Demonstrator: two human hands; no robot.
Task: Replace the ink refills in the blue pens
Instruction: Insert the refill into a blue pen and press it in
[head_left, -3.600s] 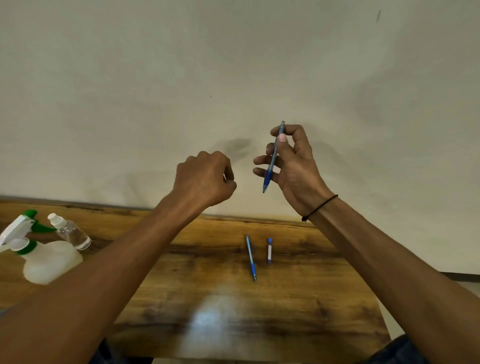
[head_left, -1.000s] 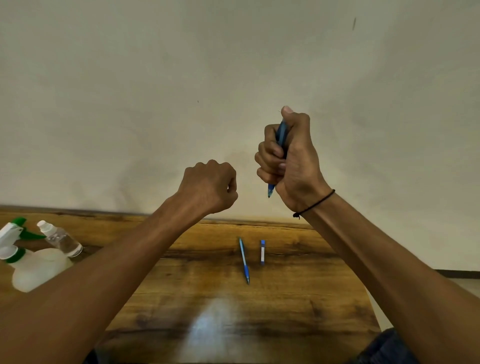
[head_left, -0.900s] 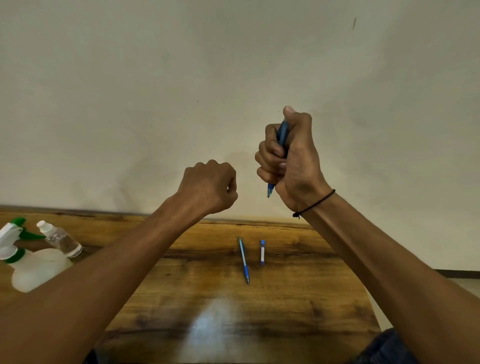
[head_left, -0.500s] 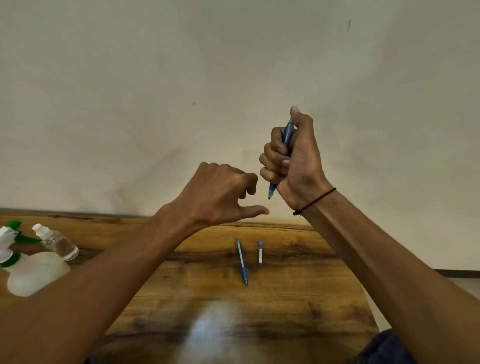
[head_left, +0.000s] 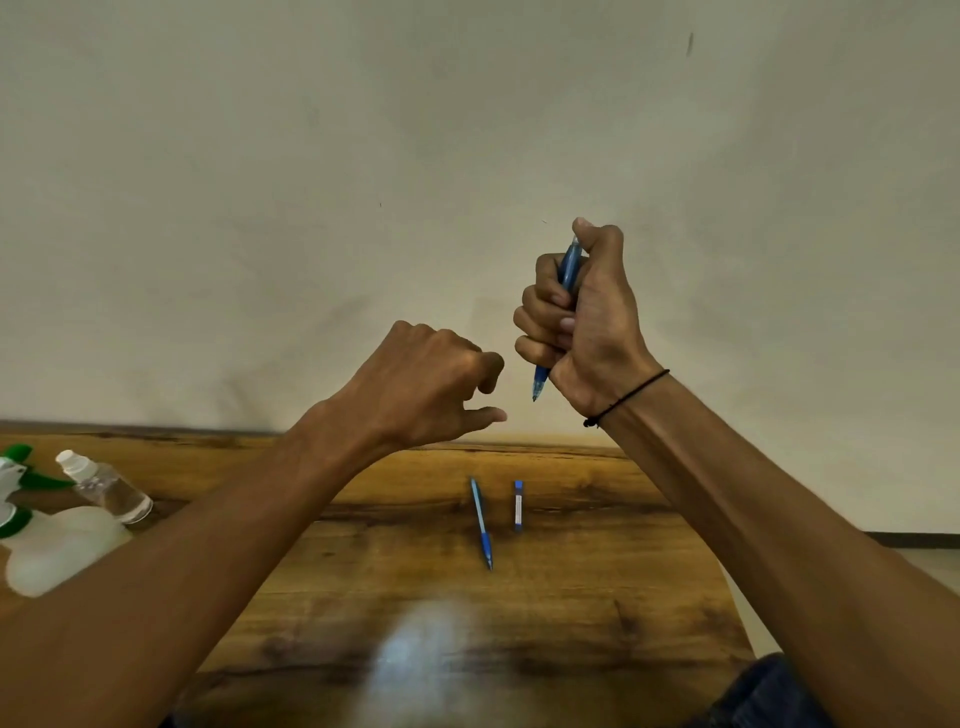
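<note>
Right hand (head_left: 587, 322) fisted round a blue pen (head_left: 567, 270), near upright, tip at 6 o'clock; left hand (head_left: 421, 395) just beside at 9 o'clock, holding nothing, fingers loosely curled, thumb reaching toward the tip. Below on the worktop (head_left: 597, 582), a second blue pen (head_left: 481, 525) and a short refill tube (head_left: 518, 505), parallel, running 12 to 6, nearer the right hand. Spray bottles (head_left: 62, 540) far off at 9 o'clock, bare wood around.

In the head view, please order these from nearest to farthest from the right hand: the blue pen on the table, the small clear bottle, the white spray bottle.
From the right hand:
1. Blue pen lying on the wooden table, below the hand, centre.
2. Small clear plastic bottle, far left.
3. White spray bottle with green trigger, at the left edge.
</note>
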